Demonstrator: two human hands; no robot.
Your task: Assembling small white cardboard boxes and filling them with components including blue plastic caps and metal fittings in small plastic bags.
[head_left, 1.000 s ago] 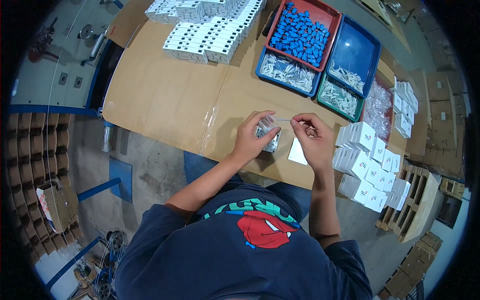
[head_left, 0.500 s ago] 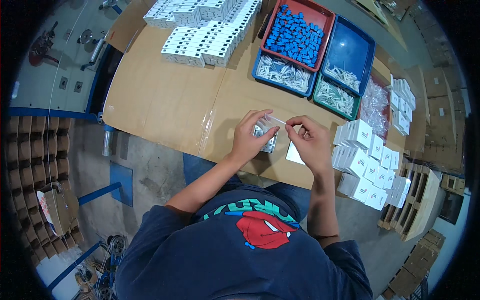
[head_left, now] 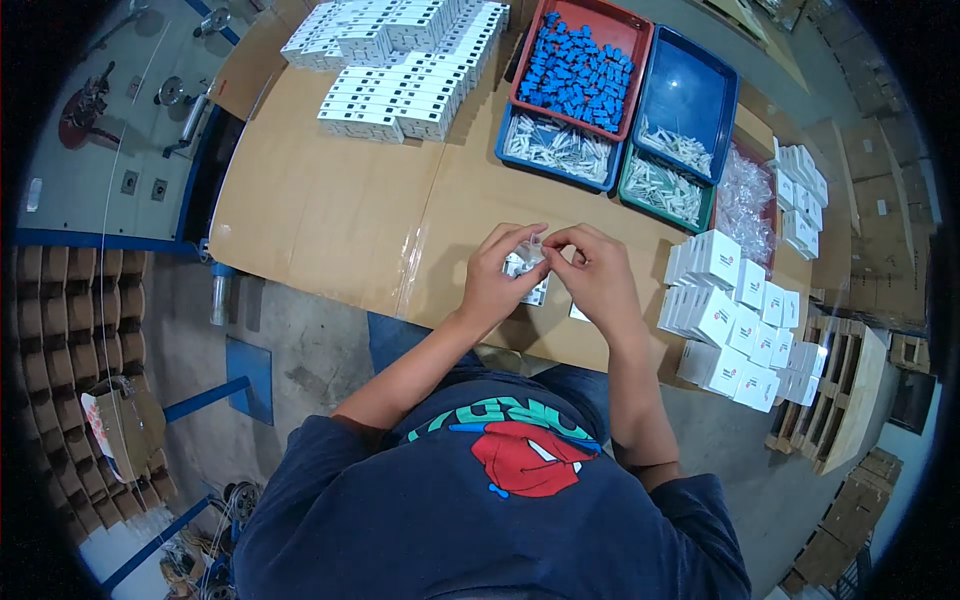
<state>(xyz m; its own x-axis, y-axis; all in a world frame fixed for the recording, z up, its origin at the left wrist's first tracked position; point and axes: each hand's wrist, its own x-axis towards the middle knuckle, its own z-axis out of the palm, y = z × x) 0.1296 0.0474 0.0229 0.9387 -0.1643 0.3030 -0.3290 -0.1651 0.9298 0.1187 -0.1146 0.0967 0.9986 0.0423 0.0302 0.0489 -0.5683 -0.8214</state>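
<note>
My left hand (head_left: 497,283) and my right hand (head_left: 597,272) meet over the cardboard-covered table (head_left: 330,215), fingertips pinched together on a small clear plastic bag (head_left: 524,259) that holds a pale part. Under the hands lies a small white box (head_left: 536,292), partly hidden by my left hand. A white slip or card (head_left: 577,313) peeks out below my right hand. Both forearms come up from the lower edge, over my dark blue shirt.
Far across the table are rows of white boxes (head_left: 400,60), a red tray of blue parts (head_left: 578,62), a blue tray (head_left: 688,98), and blue and green trays of pale parts (head_left: 558,148). A stack of white boxes (head_left: 735,315) stands right, with clear bags (head_left: 745,200) behind.
My hands have closed in toward each other; the right hand, earlier apart and pulling at the bag, now touches the left over it. The white slip is now mostly covered.
</note>
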